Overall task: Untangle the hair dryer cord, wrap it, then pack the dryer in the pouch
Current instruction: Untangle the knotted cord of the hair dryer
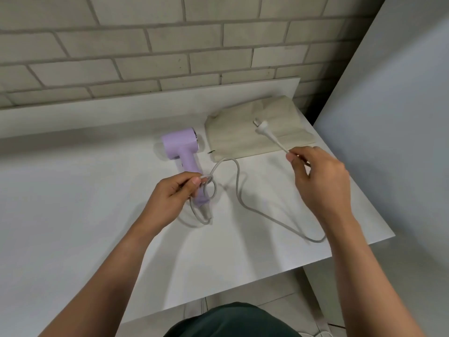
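Observation:
A lilac hair dryer (181, 144) lies on the white table (73, 203), handle pointing toward me. Its grey cord (239, 188) forms a small loop over the handle's end, then runs right in a long curve. My left hand (170, 198) pinches the cord at that loop, above the handle. My right hand (320, 181) pinches the cord just behind the white plug (261, 124), which hovers over the beige fabric pouch (245, 135). The pouch lies flat to the right of the dryer.
A brick wall (145, 45) runs along the back of the table. A pale panel (401, 117) stands close on the right, past the table's right edge. The table's front edge is near my body, with tiled floor below.

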A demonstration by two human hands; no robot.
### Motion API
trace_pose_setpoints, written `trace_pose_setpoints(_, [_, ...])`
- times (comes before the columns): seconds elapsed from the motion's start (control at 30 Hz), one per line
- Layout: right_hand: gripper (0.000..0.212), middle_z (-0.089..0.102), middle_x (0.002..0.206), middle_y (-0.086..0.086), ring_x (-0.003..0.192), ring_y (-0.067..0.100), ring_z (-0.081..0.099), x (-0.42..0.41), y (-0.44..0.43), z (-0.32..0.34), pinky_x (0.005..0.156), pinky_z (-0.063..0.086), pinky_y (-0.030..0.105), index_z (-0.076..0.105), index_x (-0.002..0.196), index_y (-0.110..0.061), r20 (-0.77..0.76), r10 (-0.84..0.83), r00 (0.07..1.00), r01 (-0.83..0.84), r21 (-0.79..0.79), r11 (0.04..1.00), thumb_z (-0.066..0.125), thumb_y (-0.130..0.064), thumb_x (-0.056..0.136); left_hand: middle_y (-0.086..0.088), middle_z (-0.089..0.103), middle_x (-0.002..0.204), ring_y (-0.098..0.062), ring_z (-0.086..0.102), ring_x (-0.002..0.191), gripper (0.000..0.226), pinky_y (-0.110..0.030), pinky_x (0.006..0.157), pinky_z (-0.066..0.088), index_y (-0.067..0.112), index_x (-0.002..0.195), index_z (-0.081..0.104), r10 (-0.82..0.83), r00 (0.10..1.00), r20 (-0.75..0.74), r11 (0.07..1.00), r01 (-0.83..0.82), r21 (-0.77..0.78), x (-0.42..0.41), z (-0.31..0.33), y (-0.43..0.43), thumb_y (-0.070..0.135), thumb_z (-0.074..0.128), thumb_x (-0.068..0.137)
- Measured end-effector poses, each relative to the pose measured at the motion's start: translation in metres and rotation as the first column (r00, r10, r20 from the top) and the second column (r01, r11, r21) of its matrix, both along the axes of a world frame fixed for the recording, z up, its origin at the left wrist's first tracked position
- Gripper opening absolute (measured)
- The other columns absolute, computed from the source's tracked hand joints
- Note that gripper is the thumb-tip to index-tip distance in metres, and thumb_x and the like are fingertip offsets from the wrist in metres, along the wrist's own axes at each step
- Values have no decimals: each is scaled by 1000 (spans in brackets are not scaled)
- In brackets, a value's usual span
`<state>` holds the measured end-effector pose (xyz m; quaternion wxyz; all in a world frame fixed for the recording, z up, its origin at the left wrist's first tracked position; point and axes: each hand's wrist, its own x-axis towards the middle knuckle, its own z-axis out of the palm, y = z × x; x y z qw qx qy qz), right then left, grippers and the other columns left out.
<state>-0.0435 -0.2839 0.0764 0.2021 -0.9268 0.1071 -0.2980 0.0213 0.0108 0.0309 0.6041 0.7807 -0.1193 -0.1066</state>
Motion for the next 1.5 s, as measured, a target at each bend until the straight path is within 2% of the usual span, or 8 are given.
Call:
trace_pose_setpoints(0.33, [23,70,99,4,78,37,63,18,6,-77,63,42,34,71,105,-18,-508,-150,848,44,-215,976,53,-32,105,16,77,103,0,67,96,25,-23,92,46,28,111,78,-99,995,-12,994,100,41,-9,10,-7,18,57,105])
trace_pose_setpoints(0.53, [25,68,109,7,77,33,52,21,0,-104,67,46,36,71,109,-17,-654,-109,749,36,-124,992,48,-24,104,-4,69,96,-21,67,96,25,-35,91,50,34,117,78,-163,985,52,984,159,79,-12,4,-8,22,62,102])
trace_pose_setpoints(0.67, [51,54,147,9,116,37,64,19,2,-83,91,53,42,55,145,-10,-531,12,847,-15,-1,1000,54,-1,95,13,58,80,-5,59,76,26,-11,77,41,31,116,78,-221,966,130,969,202,145,-13,3,-10,16,65,100])
trace_pose_setpoints(0.87, [38,69,124,-19,107,-2,65,10,44,-22,88,47,8,65,135,-32,-158,426,891,-250,614,749,61,-17,101,5,62,86,-16,64,85,26,-17,80,46,57,112,72,-301,927,223,940,249,234,-14,-6,-11,40,63,95])
trace_pose_setpoints(1.0, [22,72,107,-23,101,-3,66,16,50,-33,82,44,8,73,121,-29,-411,525,745,-315,477,820,64,-33,101,9,60,86,-16,61,89,30,-26,82,50,56,122,66,-341,904,260,920,265,288,-9,-7,-13,48,58,95])
trace_pose_setpoints(1.13, [15,68,79,-29,73,1,66,17,45,-35,69,45,12,73,92,-30,-333,529,781,-269,585,765,64,-24,102,9,64,89,-17,64,93,26,-25,86,51,51,119,72,-388,898,208,903,326,280,-2,-3,-9,45,67,94])
trace_pose_setpoints(1.33, [11,72,94,-20,74,15,63,17,41,-26,71,49,21,71,96,-29,-237,541,807,-309,611,729,63,-27,103,0,65,125,-14,65,117,37,-35,107,49,38,123,72,-147,981,-128,989,144,-35,8,3,-8,47,77,88])
trace_pose_setpoints(1.5, [12,64,79,-26,62,7,50,16,43,-18,63,40,14,70,95,-23,-146,519,842,-345,593,727,62,-25,104,-7,67,122,-19,71,98,44,-42,100,52,26,127,68,-116,907,-405,992,84,-94,9,2,-13,31,81,85])
